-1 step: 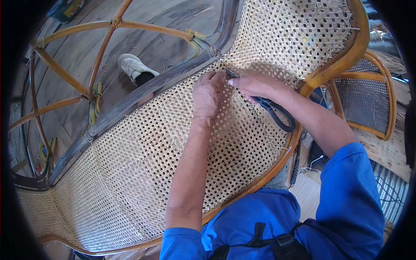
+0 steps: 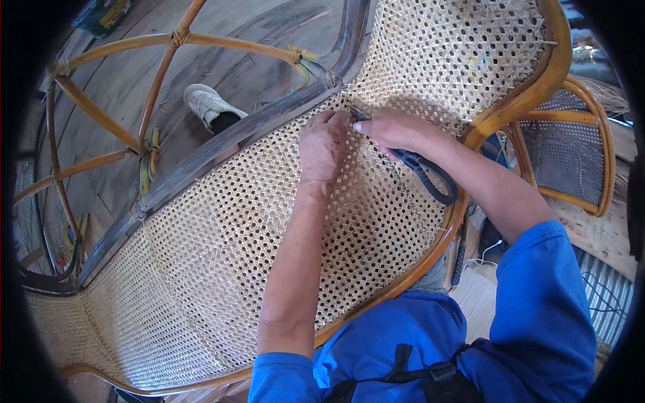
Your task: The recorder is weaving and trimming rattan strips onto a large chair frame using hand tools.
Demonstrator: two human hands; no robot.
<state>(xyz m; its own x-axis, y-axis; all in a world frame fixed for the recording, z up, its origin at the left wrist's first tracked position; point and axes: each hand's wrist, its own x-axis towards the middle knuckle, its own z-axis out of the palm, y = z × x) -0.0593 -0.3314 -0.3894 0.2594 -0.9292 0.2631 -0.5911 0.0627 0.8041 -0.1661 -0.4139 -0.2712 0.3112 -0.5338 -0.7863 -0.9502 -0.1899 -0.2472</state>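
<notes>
A long panel of woven cane webbing (image 2: 201,269) stretches across a curved rattan frame (image 2: 403,279) in front of me. My left hand (image 2: 324,148) rests on the webbing close to its far edge, knuckles up and fingers bent. Its fingertips press together against the cane; whatever they pinch is hidden. Just to the right, my right hand (image 2: 396,129) is closed around black-handled scissors (image 2: 437,183). The dark tip of the scissors meets the webbing beside my left fingers, and the looped handle sticks out below my right palm.
A dark grey frame rail (image 2: 201,168) borders the webbing's far side. Beyond it stands a bound rattan pole lattice (image 2: 151,94), with a white shoe (image 2: 211,104) on the floor (image 2: 269,74). Another rattan piece with dark mesh (image 2: 564,151) stands at right, near a white cable (image 2: 480,258).
</notes>
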